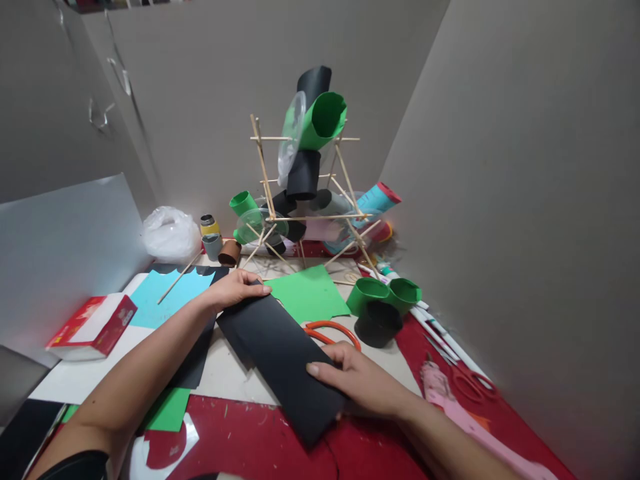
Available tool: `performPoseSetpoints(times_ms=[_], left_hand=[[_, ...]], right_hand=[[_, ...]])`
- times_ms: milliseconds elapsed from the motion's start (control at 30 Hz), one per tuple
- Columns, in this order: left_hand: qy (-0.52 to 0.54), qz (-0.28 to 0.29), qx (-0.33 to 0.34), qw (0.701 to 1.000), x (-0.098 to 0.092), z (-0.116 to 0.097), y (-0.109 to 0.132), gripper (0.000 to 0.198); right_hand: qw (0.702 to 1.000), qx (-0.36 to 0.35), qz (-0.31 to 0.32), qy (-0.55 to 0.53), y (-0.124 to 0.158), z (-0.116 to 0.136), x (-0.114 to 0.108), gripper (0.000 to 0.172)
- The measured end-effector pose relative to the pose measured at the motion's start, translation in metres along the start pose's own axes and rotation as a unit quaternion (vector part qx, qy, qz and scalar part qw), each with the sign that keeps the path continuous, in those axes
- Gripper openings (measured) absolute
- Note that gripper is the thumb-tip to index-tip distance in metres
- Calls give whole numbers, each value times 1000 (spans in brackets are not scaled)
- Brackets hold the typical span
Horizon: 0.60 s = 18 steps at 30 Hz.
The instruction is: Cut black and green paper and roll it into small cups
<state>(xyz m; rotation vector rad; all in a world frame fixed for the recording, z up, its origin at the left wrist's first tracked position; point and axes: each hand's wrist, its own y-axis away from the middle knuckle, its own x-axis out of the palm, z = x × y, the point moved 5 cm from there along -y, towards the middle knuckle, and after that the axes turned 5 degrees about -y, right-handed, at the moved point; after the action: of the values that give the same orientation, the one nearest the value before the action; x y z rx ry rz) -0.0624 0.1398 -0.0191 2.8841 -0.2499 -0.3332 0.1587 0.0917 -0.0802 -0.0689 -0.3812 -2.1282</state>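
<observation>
Over the front half of the red counter (240, 437), a black card strip (287, 363) is held in both hands, slanting from upper left down to lower right. Reaching up and inward from the lower left, the left forearm ends in a bent wrist; the left hand (243, 291) is closed in a pinch on the strip's far end, thumb along the edge. From the lower right comes the other forearm — the right hand (350, 373) grips the strip's right edge, thumb flat on the upper face, fingers partly hidden.

Just beyond the right hand show orange scissor handles (334, 324), with a green sheet (310, 297) behind them. Beside these, two green paper tubes (367, 293) stand behind a black paper tube (379, 327). Farther back rises a wooden stick frame (315, 219).
</observation>
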Motion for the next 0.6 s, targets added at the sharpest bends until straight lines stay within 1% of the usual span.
performPoseSetpoints(times_ms=[67,133,233,433,533,600], left_hand=[[3,-1,2,1000,3,0,0,41],[1,-13,11,1000,5,-2,2,41],[-9,-35,30,999,6,-11,7,40],[-42,-65,69,995,5,-34,28,39],[-57,-80,81,992,2,-40,41,37],[-67,-86,84,990,0,-44,53,34]], right_hand=[[1000,-16,5,-20,4,9,4,47],[999,-36,-1,-28,7,18,4,48],[997,-59,-9,-40,12,25,1,49],[995,-84,-2,-57,16,26,-3,42],[994,-90,4,-57,17,25,2,41],[995,-85,20,-48,18,24,8,41]])
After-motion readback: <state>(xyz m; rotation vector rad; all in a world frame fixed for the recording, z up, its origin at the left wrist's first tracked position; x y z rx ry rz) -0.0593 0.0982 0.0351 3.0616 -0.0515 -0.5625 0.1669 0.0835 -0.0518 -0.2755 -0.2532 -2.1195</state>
